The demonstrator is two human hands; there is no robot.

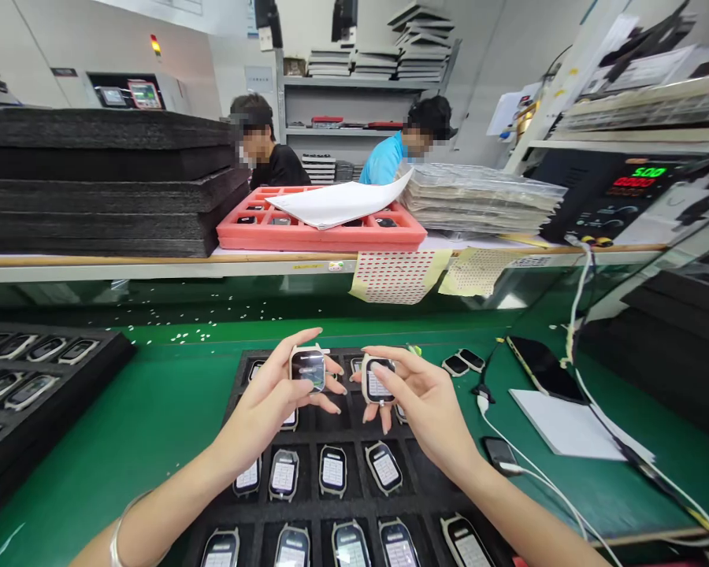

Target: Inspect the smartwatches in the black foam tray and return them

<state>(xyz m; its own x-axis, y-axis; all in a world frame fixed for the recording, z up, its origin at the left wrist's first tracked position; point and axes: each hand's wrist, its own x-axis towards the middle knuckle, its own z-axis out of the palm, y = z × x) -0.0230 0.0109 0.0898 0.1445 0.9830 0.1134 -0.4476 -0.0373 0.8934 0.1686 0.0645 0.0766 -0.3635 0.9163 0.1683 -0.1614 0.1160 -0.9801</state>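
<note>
My left hand [289,386] grips a strapless smartwatch [308,368] by its edges, the thumb at its lower rim and the dark, reflective screen facing me. Held in my right hand [417,386] is a second smartwatch [378,379], its screen lit white and the thumb lying on the glass. Both watches are raised above a black foam tray [354,425]. In the tray's pockets lie several more watch bodies, such as one with a lit screen [332,470]. My fingers cover part of the tray's far rows.
Another foam tray of watches [47,378] sits at the left. On the right are two watch bodies [464,361], a phone [547,368], white paper [567,425] and cables. A shelf ahead bears a red tray [324,236] and black foam stacks [94,181]. Two people work beyond.
</note>
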